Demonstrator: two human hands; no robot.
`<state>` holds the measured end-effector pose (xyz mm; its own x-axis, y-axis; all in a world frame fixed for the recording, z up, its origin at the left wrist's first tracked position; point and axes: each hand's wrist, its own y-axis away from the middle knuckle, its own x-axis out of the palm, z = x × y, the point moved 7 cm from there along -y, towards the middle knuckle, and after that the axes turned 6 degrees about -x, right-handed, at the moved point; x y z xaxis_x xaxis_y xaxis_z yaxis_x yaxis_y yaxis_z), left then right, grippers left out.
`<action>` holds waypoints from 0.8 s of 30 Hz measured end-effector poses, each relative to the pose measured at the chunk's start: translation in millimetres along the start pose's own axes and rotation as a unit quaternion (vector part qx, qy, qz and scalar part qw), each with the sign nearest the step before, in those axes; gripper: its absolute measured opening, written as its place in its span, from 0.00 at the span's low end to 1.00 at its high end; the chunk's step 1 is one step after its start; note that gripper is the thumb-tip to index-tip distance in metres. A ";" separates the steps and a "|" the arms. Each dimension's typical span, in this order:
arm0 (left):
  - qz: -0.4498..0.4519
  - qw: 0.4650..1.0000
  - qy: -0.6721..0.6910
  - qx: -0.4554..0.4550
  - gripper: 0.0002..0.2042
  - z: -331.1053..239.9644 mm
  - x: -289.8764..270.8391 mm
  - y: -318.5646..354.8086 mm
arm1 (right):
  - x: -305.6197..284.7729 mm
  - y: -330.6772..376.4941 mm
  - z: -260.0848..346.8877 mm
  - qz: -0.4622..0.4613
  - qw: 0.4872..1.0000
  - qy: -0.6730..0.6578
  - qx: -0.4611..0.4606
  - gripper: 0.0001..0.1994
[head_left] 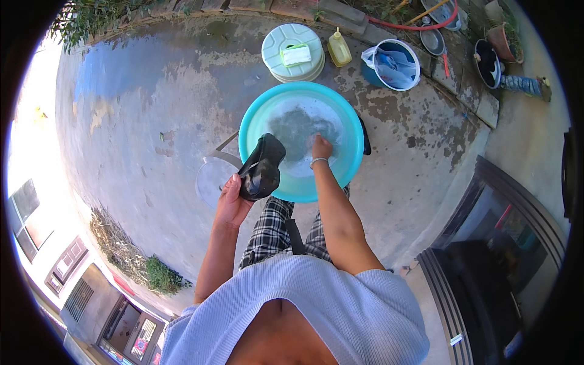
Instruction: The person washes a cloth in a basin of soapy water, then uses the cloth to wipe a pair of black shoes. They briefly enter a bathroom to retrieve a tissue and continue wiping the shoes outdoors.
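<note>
My left hand (pixel 229 198) grips a black shoe (pixel 263 170) that looks wet and shiny, its fingers wrapped round the near end. The shoe is tilted over the near left rim of a turquoise basin (pixel 246 121). Cloudy water with white suds (pixel 292 121) fills the basin. My right hand (pixel 322 148) is closed and dips into the suds right of the middle; a pale bracelet (pixel 318 160) circles its wrist. Whatever its fingers hold, if anything, is hidden by hand and water.
Behind the basin stand a pale green lidded bucket (pixel 274 45) with a white-and-green block (pixel 296 55) on top, a yellowish bottle (pixel 339 48) and a bucket lined with plastic (pixel 394 64). A round pale stool (pixel 210 179) sits left of the basin. Pots and a red hose (pixel 404 26) lie far right.
</note>
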<state>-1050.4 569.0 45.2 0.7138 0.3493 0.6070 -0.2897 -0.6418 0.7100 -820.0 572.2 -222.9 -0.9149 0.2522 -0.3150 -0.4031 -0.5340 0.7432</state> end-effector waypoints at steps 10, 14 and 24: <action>-0.082 0.939 -0.334 0.022 0.07 22.3 32.7 -19.6 | -23.5 233.7 211.3 0.238 0.783 0.151 -0.555 0.14; -0.017 0.888 -0.454 0.070 0.05 17.2 69.9 -11.3 | -27.3 205.0 191.8 0.320 0.806 0.141 -0.478 0.21; 0.177 0.654 -0.709 0.196 0.07 40.3 167.9 30.4 | 20.0 74.2 134.4 0.500 0.836 0.140 -0.176 0.27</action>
<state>-913.6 580.6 154.3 0.6009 -0.6741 -0.4295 -0.6095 -0.7341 0.2994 -865.6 646.1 -94.7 -0.7458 -0.6363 0.1973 0.6317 -0.5814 0.5128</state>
